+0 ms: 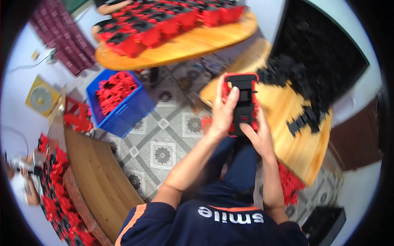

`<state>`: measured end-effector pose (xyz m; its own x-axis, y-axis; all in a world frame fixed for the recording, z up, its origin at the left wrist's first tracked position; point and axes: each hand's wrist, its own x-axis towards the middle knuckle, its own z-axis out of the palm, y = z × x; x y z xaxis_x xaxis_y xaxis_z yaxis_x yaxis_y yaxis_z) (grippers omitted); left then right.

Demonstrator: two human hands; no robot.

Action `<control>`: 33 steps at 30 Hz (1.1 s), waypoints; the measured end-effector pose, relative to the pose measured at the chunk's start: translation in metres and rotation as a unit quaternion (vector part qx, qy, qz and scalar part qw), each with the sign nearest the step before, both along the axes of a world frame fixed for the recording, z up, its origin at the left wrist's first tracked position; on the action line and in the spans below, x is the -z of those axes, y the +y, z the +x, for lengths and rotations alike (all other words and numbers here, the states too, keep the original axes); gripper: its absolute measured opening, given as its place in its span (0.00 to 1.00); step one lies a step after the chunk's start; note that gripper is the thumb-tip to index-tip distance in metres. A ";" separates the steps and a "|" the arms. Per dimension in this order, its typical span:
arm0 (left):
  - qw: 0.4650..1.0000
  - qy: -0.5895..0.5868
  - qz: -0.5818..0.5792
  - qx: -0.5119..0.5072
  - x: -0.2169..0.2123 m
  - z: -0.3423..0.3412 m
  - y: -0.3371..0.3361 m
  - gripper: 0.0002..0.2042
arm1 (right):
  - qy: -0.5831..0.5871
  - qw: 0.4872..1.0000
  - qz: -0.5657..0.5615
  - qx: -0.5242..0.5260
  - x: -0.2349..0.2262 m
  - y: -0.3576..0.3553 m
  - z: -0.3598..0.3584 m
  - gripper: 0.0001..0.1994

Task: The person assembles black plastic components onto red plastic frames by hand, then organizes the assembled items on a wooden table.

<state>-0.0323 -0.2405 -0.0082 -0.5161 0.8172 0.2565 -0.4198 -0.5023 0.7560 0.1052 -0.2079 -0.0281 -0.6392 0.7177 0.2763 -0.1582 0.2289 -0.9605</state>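
Above my lap, a rectangular red-and-black plastic case [245,97] is held up in both hands, its long side pointing away from me. My left hand [222,112] grips the left edge, with the thumb lying over the black inner face. Around the lower right edge curls my right hand [260,137], its thumb pressing near the bottom end. A red rim surrounds the black insert. Fingers beneath the case are hidden. To the right, loose black plastic parts [308,117] lie heaped on the wooden table [301,151].
A blue crate [125,119] of red parts stands on the floor at left. Rows of red-and-black cases [164,26] cover the far table [184,50], where a person [111,7] sits. More cases [57,197] lie beyond a wooden panel [98,168], near another person [25,180].
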 end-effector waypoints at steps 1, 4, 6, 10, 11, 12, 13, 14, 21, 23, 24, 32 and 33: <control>0.999 -0.033 0.005 0.011 -0.004 0.000 0.000 0.31 | 0.050 0.999 0.003 0.012 -0.003 -0.004 0.001 0.36; 0.998 -0.049 0.008 0.041 -0.008 0.000 -0.013 0.37 | 0.044 0.997 -0.058 0.030 -0.010 -0.010 0.002 0.38; 0.994 0.085 0.032 -0.067 -0.009 -0.005 -0.015 0.35 | 0.031 0.999 -0.034 0.002 -0.026 -0.011 -0.006 0.38; 0.994 -0.039 0.057 -0.082 -0.043 -0.027 -0.032 0.25 | 0.076 0.994 -0.028 -0.072 -0.029 -0.006 -0.037 0.49; 0.993 -0.044 0.061 -0.095 -0.048 -0.034 -0.027 0.27 | 0.134 0.988 0.038 -0.064 -0.029 -0.004 -0.051 0.53; 0.991 -0.049 0.065 -0.109 -0.052 -0.038 -0.022 0.29 | 0.136 0.987 0.042 -0.069 -0.033 -0.004 -0.056 0.53; 0.989 -0.030 0.061 -0.129 -0.060 -0.042 -0.024 0.32 | 0.109 0.991 0.079 -0.015 -0.044 -0.009 -0.067 0.52; 0.988 -0.012 0.060 -0.145 -0.068 -0.043 -0.020 0.35 | 0.082 0.988 0.119 0.043 -0.055 -0.011 -0.075 0.51; 0.926 0.001 0.135 -0.352 -0.076 -0.092 -0.070 0.45 | 0.080 0.978 0.161 -0.106 -0.076 -0.018 -0.113 0.61; 0.865 0.003 0.076 -0.495 -0.063 -0.170 -0.094 0.42 | 0.029 0.973 0.212 -0.083 -0.068 -0.021 -0.108 0.51; 0.863 0.001 0.135 -0.486 -0.084 -0.212 -0.106 0.41 | -0.007 0.972 0.228 -0.063 -0.062 -0.016 -0.097 0.47; 0.915 -0.036 -0.152 -0.372 -0.099 -0.560 -0.101 0.17 | -0.135 0.986 0.011 0.095 0.017 0.007 0.010 0.29; 0.925 -0.046 -0.174 -0.334 -0.097 -0.584 -0.098 0.15 | -0.157 0.978 -0.003 0.136 0.021 0.007 0.020 0.27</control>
<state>-0.6160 -0.3389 0.0892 -0.9421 0.3339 -0.0317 -0.1739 -0.4055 0.8974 0.1250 -0.2013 -0.0489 -0.4773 0.8739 0.0915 0.2106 0.2149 -0.9537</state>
